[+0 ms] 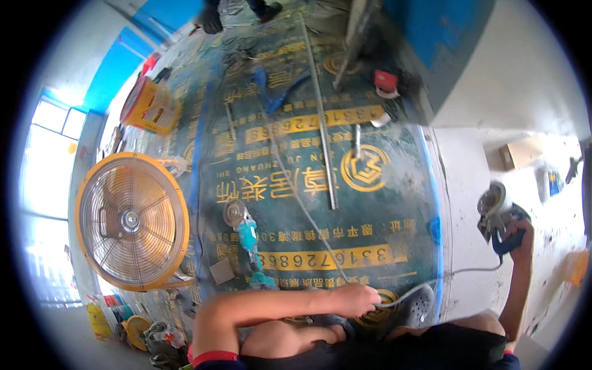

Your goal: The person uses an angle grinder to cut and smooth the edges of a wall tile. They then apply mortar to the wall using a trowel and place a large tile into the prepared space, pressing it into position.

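Note:
My right hand (519, 237) is raised at the right, fingers wrapped round the dark handle of a hand-held circular saw (497, 207) with a round grey guard. From its handle a grey power cord (459, 270) sags across to my left hand (361, 301). That hand is closed round the cord, low in front of my knees. The cord runs on from there up over the green floor sheet (388, 219). A teal angle grinder (248, 237) lies on the sheet, forward and left of my left hand, beside a small square tile piece (222, 271).
A large orange-rimmed fan (131, 221) stands at the left, with a yellow bucket (152, 106) beyond it. A long metal bar (322, 126) lies on the sheet. A cardboard box (517, 154) rests at right. At the far end another person's gloved hand (211, 20) shows.

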Tool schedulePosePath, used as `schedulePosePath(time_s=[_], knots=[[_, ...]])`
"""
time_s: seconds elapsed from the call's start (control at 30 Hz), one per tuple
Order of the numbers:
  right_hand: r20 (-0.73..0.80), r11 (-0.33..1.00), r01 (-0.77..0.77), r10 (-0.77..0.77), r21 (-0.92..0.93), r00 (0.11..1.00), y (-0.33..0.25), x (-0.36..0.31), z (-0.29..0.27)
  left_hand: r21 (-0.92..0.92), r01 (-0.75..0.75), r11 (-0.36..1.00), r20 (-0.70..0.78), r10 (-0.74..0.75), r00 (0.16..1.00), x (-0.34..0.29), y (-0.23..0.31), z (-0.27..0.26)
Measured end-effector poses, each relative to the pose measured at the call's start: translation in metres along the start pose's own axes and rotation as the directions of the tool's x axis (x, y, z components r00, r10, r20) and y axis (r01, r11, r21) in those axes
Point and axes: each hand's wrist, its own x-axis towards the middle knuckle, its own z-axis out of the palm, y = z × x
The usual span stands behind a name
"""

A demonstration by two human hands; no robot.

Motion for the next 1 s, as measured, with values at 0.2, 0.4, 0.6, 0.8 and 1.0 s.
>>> schedulePosePath(time_s=[0.2, 0.4, 0.6, 0.8, 1.0], knots=[[-0.085, 0.985, 0.056, -0.071, -0.164, 0.994, -0.008, 0.006, 0.062, 0.197, 0.267, 0.943, 0.288, -0.316, 0.904, 0.025, 0.025, -0.047], [0.037, 0.912, 0.174, -0.173, -0.372, 0.984, -0.004, 0.004, 0.077, 0.363, 0.262, 0.894, 0.26, -0.368, 0.893, 0.132, -0.016, 0.027], [0.063, 0.869, 0.161, -0.149, -0.468, 0.987, 0.018, 0.024, 0.082, 0.219, 0.256, 0.942, -0.03, -0.255, 0.966, 0.201, -0.025, 0.11], [0.162, 0.867, 0.23, -0.175, -0.442, 0.971, 0.05, 0.031, 0.079, 0.196, 0.177, 0.965, -0.064, -0.167, 0.984, 0.202, -0.005, 0.137], [0.135, 0.844, 0.186, -0.135, -0.503, 0.982, 0.056, 0.045, 0.081, 0.265, 0.131, 0.955, 0.128, -0.17, 0.977, 0.2, 0.001, 0.141]])
